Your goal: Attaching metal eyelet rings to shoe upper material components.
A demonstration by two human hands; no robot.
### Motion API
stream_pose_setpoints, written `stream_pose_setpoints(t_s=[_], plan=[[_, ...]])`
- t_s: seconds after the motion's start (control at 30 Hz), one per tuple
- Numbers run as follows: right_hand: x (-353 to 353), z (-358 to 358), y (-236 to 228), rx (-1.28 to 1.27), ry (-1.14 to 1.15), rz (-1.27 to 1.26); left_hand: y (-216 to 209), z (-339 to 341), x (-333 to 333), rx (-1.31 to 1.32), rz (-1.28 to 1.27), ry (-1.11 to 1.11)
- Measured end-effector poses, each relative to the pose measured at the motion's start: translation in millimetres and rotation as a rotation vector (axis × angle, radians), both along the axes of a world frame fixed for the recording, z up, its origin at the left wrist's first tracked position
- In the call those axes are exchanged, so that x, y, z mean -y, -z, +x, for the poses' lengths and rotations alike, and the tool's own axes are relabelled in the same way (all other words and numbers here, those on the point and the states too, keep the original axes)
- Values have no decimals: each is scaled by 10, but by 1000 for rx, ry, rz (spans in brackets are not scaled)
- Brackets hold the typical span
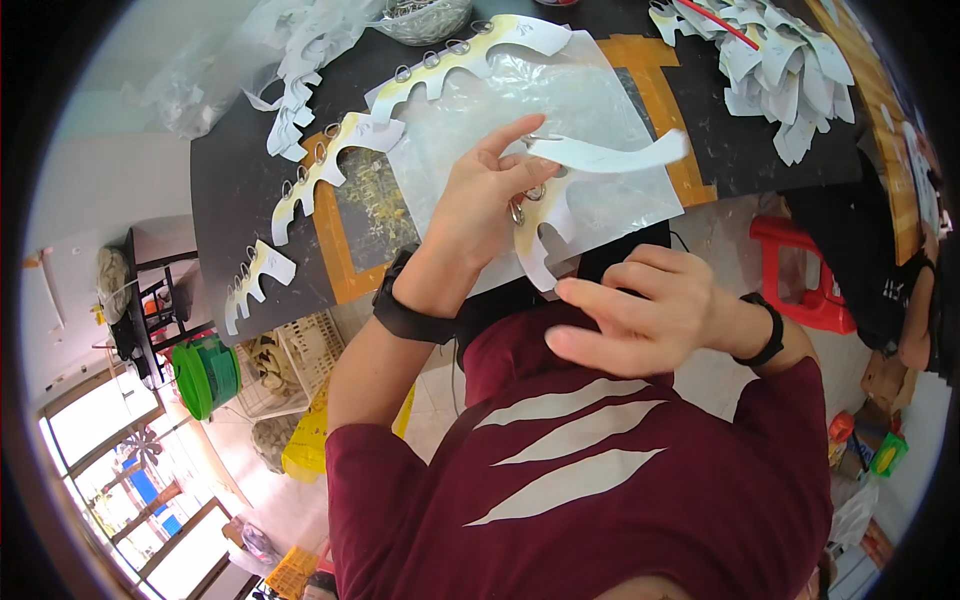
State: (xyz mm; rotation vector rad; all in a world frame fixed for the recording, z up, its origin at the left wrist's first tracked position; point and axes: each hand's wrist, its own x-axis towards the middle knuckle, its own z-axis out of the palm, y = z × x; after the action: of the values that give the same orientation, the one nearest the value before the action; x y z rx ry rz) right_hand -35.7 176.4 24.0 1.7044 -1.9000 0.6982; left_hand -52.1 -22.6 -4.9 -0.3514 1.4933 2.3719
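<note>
My left hand (485,195) is closed on a scalloped white strip (545,240) with a yellowish edge. Metal rings (518,210) show by its fingers, and a plain white arm of the piece (615,153) sticks out to the right. Whether the strip is paper or cloth I cannot tell. My right hand (640,310) hovers just below, thumb and index finger apart, near the strip's lower tip, with nothing visible in it. Beneath lies a clear plastic sheet (600,90). A similar ringed strip (470,55) rests along its far edge.
More ringed strips (320,175) lie on the black table (235,170) at left. White strips pile up (785,75) at far right, with a red stick on top. A bowl of metal rings (425,20) stands at the back. A red stool (800,275) and another person's arm (918,310) are at right.
</note>
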Motion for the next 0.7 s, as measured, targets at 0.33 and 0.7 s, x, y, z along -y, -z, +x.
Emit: stream_pose_setpoints(t_s=[0.33, 0.7], plan=[[222, -438, -360, 268, 636, 201, -208, 81, -151, -376, -487, -140], [119, -776, -273, 983, 192, 109, -257, 119, -158, -402, -571, -93]])
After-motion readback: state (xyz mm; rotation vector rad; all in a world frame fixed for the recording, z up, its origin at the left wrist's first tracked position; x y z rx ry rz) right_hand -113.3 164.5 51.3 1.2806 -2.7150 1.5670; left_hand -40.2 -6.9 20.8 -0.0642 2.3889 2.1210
